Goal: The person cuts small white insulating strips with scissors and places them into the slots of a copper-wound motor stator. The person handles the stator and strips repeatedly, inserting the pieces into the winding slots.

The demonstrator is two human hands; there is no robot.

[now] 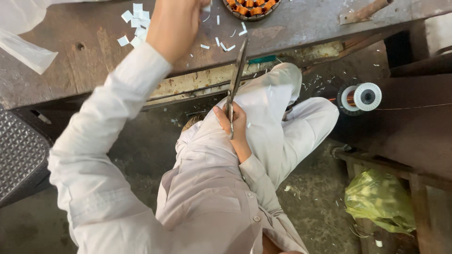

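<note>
My right hand [234, 126] rests on my lap and grips the handles of long metal scissors [237, 75], whose blades point up toward the workbench edge. My left hand [174, 26] is raised over the worn metal workbench [70, 70], its fingers closed around a small white slip near the top edge; the fingertips are partly cut off by the frame. A round stator with copper windings [252, 7] sits just right of that hand. Small white paper pieces [135, 21] lie scattered beside my left wrist.
A spool of copper wire [360, 97] sits to the right, a thin wire running off from it. A green plastic bag [380, 200] lies low on the right. A clear plastic bag [26, 49] hangs at the bench's left. Scraps litter the floor.
</note>
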